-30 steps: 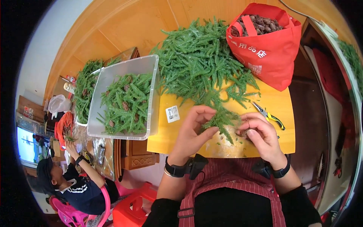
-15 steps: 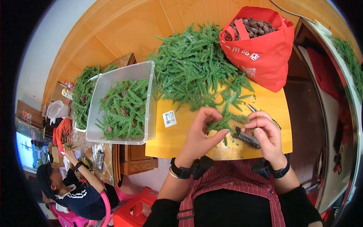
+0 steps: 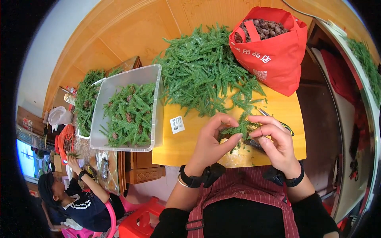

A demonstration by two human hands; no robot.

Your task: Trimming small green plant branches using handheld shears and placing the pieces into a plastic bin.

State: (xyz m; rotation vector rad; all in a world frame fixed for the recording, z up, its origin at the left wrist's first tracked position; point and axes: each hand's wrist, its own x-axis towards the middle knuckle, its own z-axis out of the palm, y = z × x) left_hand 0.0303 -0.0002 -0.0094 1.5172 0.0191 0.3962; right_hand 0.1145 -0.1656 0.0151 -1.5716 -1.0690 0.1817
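Observation:
Between thumb and fingers, my left hand (image 3: 217, 139) grips a green artificial pine sprig (image 3: 242, 126) above the yellow table. My right hand (image 3: 276, 141) is closed in a pinch at the sprig's right side, with what looks like a thin dark strand at its fingertips. Beneath the right fingers lies a dark bundle (image 3: 256, 145), partly hidden. Pliers (image 3: 265, 112) with yellow-and-black handles rest just beyond that hand, partly covered by it.
A large heap of pine sprigs (image 3: 202, 71) covers the table's far side. Behind it on the right stands a red bag (image 3: 274, 67) of pinecones. A clear plastic bin (image 3: 158, 103) holds sprigs with cones. Leftward, another person (image 3: 85, 202) works at a second table.
My right hand has come off the dark bundle and moved up and left to the sprig. The sprig has turned slightly in my left hand.

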